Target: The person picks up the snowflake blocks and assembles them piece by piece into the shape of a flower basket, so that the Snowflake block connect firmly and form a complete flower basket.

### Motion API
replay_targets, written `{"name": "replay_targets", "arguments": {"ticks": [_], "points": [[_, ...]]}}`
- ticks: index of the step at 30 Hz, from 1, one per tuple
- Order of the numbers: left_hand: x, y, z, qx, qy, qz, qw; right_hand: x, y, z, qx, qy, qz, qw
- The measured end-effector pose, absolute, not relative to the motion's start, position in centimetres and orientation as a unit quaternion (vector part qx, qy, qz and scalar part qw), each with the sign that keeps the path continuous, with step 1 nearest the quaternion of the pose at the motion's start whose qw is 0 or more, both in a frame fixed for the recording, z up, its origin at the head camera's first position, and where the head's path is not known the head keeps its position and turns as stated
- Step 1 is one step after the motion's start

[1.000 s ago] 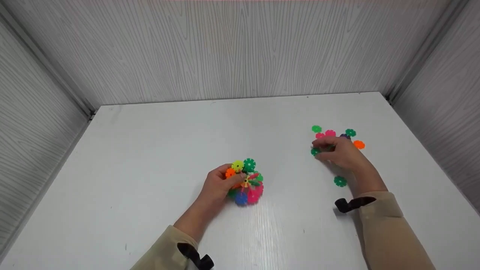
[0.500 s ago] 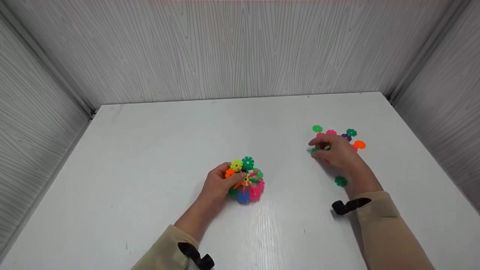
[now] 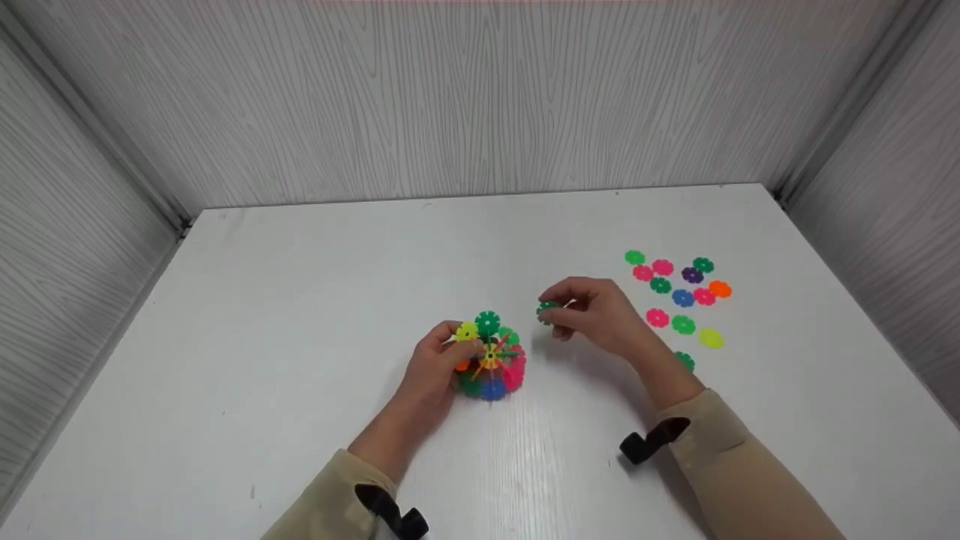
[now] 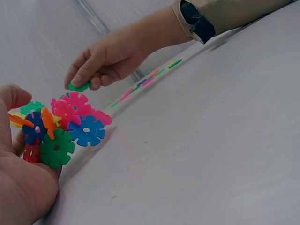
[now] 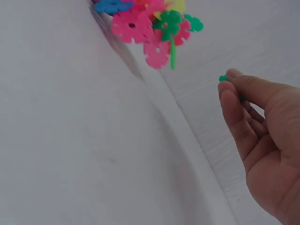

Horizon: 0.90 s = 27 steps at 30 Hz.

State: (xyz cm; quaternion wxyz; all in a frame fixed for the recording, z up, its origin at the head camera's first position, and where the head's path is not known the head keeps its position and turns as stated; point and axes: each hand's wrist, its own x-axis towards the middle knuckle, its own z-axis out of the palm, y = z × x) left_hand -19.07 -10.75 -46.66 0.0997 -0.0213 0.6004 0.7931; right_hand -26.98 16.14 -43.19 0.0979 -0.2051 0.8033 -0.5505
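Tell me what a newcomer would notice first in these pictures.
Probably the multicoloured cluster of interlocked notched discs, held in the left hand near the middle of the white table. Next, the green notched disc pinched in the right hand, just right of the cluster. Farther right, loose discs in pink, green, blue and other colours lie spread on the table.

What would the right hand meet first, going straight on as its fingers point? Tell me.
Probably the disc cluster in the left hand, likely its far green disc; depth is unclear, so a near miss is possible.
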Motion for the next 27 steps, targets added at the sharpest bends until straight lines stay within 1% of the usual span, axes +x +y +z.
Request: {"name": "replay_targets", "arguments": {"ticks": [4,7,15,27], "points": [[-19.1,-10.8,-46.7,-0.025,0.599,0.794,0.1,-26.1,14.4,-43.3,-0.251,0.776,-0.57,0.099],[-19.1,-10.8,-46.7,-0.027,0.602,0.792,0.099,-25.6,13.6,-43.4,-0.267,0.768,-0.575,0.091],[-19.1,-10.8,-46.6,-0.027,0.617,0.78,0.097,-25.1,12.7,-43.7,-0.26,0.793,-0.546,0.071],[-19.0,-10.8,-46.5,-0.02,0.646,0.757,0.093,-25.1,12.7,-43.8,-0.292,0.813,-0.501,0.061]]}}
